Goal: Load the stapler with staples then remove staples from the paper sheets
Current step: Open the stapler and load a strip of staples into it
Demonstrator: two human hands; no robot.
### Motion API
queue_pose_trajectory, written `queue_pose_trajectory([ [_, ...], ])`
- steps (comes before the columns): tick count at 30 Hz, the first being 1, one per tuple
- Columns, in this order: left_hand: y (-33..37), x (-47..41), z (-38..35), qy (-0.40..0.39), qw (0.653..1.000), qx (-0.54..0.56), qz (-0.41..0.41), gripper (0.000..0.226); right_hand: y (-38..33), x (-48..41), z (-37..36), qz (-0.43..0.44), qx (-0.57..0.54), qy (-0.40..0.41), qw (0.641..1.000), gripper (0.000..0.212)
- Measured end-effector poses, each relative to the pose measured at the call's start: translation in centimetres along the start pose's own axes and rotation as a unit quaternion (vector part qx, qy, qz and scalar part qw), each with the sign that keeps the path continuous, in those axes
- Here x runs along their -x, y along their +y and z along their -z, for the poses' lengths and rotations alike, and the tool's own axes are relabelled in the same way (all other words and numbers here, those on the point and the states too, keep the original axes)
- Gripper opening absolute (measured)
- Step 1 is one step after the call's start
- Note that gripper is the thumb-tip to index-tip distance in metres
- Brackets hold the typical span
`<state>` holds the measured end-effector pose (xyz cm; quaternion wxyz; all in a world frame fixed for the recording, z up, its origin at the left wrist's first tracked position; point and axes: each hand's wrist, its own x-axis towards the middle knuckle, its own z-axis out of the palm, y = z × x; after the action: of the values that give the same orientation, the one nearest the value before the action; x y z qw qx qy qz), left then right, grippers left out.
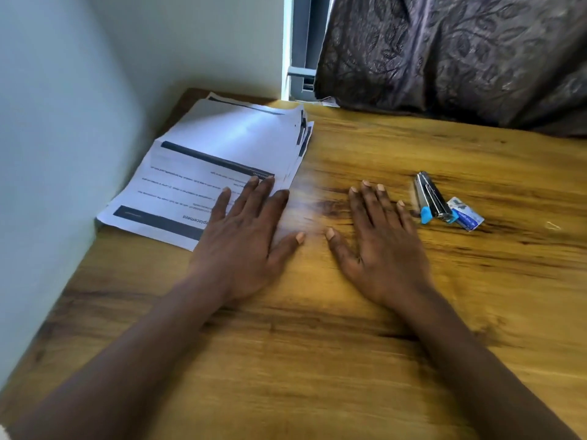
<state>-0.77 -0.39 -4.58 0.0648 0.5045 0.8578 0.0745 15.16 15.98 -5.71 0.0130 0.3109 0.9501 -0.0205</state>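
Note:
A stack of printed paper sheets lies at the table's back left, against the wall. My left hand lies flat, fingers straight, on the stack's near right corner. My right hand rests flat on the bare wood beside it, holding nothing. To the right of my right hand lies a small metal stapler with blue ends, apart from my fingers. A small blue and white staple box lies touching the stapler's right side.
The wooden table meets a pale wall on the left. A dark patterned curtain hangs over the back right edge. A small bent wire piece lies far right.

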Motion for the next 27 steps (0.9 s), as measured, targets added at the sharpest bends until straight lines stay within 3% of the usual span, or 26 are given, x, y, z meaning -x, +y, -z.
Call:
queue_pose_trajectory([
  [17, 0.1, 0.1, 0.1, 0.083, 0.996, 0.011, -0.034, 0.070, -0.3, 1.1, 1.2, 0.003, -0.075, 0.041, 0.996, 0.080],
  [21, 0.0, 0.2, 0.0, 0.089, 0.995, 0.017, -0.036, 0.067, 0.3, 1.1, 1.1, -0.005, -0.040, 0.174, 0.984, 0.064],
  [24, 0.0, 0.0, 0.0, 0.092, 0.995, 0.020, -0.042, 0.065, 1.6, 1.2, 1.9, -0.084, 0.014, 0.290, 0.953, 0.055],
  [27, 0.0, -0.2, 0.0, 0.088, 0.995, 0.029, -0.040, 0.063, 3.6, 1.5, 2.7, -0.180, 0.046, 0.294, 0.938, 0.058],
])
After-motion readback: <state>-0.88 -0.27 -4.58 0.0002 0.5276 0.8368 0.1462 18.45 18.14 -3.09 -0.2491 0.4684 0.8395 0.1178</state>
